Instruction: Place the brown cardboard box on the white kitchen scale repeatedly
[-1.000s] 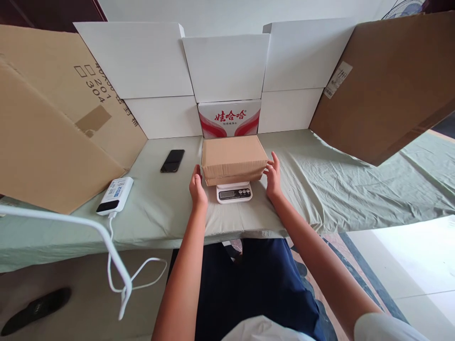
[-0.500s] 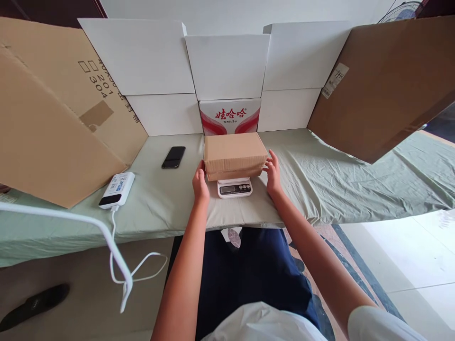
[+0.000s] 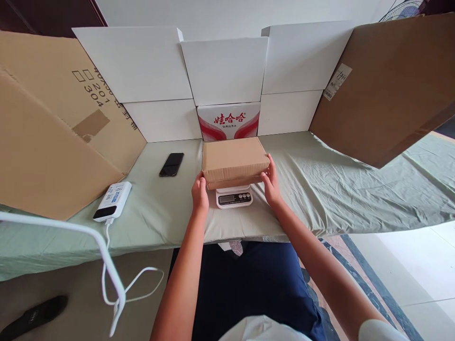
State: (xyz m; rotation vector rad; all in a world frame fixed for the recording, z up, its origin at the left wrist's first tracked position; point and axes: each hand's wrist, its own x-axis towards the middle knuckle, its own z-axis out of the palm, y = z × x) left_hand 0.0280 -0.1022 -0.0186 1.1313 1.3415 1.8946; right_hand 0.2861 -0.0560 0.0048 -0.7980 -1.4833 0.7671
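Observation:
A closed brown cardboard box (image 3: 234, 158) is level over a small white digital kitchen scale (image 3: 234, 197), covering the scale's platform. Only the scale's front panel, with its display and buttons, shows. My left hand (image 3: 200, 192) grips the box's left side near the front corner, thumb at the front and fingers mostly hidden. At the right front corner my right hand (image 3: 271, 182) has its fingers on the side and its thumb at the front lower edge. Whether the box rests on the scale or is slightly raised, I cannot tell.
White boxes (image 3: 227, 71) and a red-and-white printed carton (image 3: 229, 121) line the table's back. Large brown cartons stand left (image 3: 53, 128) and right (image 3: 384, 85). On the green cloth (image 3: 152, 203) lie a black phone (image 3: 172, 164) and a white power bank (image 3: 113, 201) with a cable.
My right hand has closed in on the box's right corner, its thumb now at the front edge. The left hand stays at its side. The whole view has shifted slightly downward.

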